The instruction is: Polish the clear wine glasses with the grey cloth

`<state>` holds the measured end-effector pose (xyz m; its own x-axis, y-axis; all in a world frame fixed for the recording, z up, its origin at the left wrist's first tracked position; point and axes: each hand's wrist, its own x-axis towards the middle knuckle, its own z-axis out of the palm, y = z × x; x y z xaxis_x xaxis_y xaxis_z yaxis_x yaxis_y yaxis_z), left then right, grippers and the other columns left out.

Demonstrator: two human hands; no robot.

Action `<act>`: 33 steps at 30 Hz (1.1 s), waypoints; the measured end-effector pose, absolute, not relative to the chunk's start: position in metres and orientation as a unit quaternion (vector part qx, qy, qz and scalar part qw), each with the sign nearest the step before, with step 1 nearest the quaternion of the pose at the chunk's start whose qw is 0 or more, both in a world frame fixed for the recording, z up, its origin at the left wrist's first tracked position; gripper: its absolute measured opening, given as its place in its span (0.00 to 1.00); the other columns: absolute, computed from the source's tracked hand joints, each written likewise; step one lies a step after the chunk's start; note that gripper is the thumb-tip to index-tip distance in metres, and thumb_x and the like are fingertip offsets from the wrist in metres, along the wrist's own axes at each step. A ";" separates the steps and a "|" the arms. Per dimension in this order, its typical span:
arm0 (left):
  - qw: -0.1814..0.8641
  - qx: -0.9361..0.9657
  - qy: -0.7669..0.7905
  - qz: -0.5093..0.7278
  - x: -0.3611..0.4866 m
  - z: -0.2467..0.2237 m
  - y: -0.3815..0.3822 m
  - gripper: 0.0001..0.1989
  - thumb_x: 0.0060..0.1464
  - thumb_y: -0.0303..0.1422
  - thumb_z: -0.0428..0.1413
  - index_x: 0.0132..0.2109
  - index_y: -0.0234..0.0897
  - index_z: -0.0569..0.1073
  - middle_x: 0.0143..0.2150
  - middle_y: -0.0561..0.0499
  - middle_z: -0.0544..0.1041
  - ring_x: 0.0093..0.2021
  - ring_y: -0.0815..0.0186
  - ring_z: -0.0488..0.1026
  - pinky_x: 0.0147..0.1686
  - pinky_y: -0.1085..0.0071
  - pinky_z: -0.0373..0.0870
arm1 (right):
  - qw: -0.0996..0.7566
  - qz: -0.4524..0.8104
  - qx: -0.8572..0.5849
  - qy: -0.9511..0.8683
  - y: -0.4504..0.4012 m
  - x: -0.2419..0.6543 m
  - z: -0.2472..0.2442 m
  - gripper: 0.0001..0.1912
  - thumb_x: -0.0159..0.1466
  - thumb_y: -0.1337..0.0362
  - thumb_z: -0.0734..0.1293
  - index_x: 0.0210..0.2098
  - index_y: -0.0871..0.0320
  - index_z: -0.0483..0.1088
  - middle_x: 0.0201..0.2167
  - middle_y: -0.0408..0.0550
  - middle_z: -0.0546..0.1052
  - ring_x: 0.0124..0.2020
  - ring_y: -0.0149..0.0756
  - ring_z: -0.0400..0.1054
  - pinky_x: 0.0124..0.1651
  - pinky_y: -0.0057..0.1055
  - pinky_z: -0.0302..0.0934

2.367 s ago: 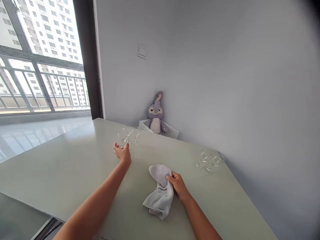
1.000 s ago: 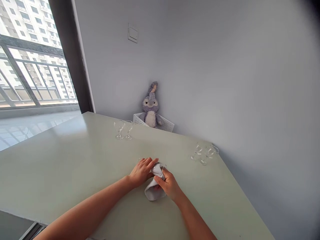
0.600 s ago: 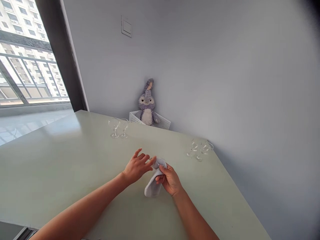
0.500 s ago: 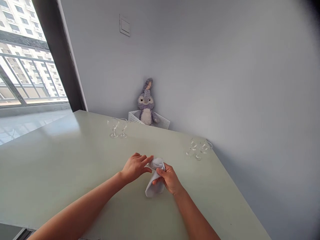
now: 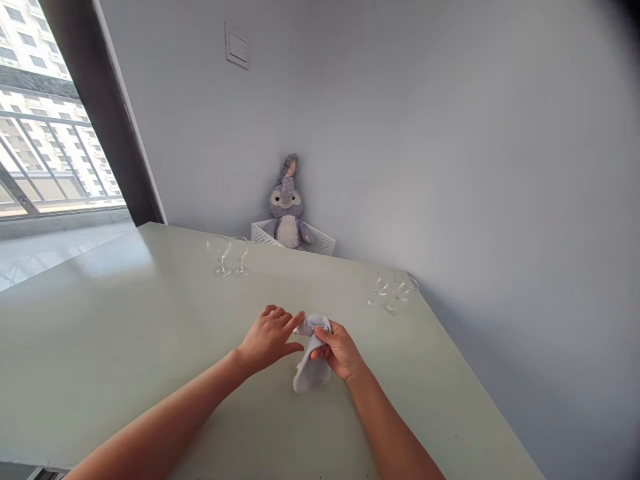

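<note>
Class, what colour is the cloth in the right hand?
Plain pale grey, best seen in the head view, where the cloth hangs below the right hand.

We have a soft, pale grey cloth bunched in our right hand, gathered at the top with its crumpled lower end hanging down over the pale green tabletop. Our open left hand sits just beside its upper end, where a glint of clear glass peeks out, too small to make out further.
</note>
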<state>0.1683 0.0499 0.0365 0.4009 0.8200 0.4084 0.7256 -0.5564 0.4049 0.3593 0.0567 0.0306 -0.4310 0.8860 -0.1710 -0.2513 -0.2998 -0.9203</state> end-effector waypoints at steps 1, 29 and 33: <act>0.056 0.838 0.459 0.288 0.168 0.035 0.050 0.26 0.49 0.49 0.51 0.52 0.40 0.66 0.35 0.45 0.73 0.39 0.58 0.69 0.47 0.57 0.56 | 0.402 0.725 -0.358 -0.431 0.056 0.357 0.029 0.17 0.53 0.55 0.68 0.34 0.62 0.66 0.18 0.40 0.71 0.15 0.28 0.66 0.21 0.23 0.61; 0.265 0.689 0.649 0.186 0.154 0.034 0.066 0.08 0.47 0.36 0.50 0.32 0.38 0.71 0.25 0.53 0.71 0.23 0.68 0.65 0.23 0.74 0.54 | 0.306 0.052 -0.326 -0.893 0.050 0.365 0.043 0.20 0.61 0.57 0.60 0.51 0.56 0.65 0.53 0.52 0.67 0.56 0.48 0.56 0.57 0.48 0.47; 0.119 0.794 0.576 0.154 0.168 0.026 0.053 0.07 0.47 0.30 0.50 0.24 0.36 0.67 0.21 0.50 0.70 0.23 0.66 0.66 0.28 0.70 0.54 | 0.328 0.075 -0.346 -0.876 0.042 0.343 0.041 0.20 0.63 0.63 0.57 0.54 0.55 0.62 0.49 0.50 0.70 0.54 0.44 0.57 0.57 0.46 0.48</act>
<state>0.1682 0.0526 0.0258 0.2887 0.9513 0.1082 0.8781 -0.3081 0.3660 0.3427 0.0418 0.0406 -0.5459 0.6553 0.5221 0.5569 0.7493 -0.3582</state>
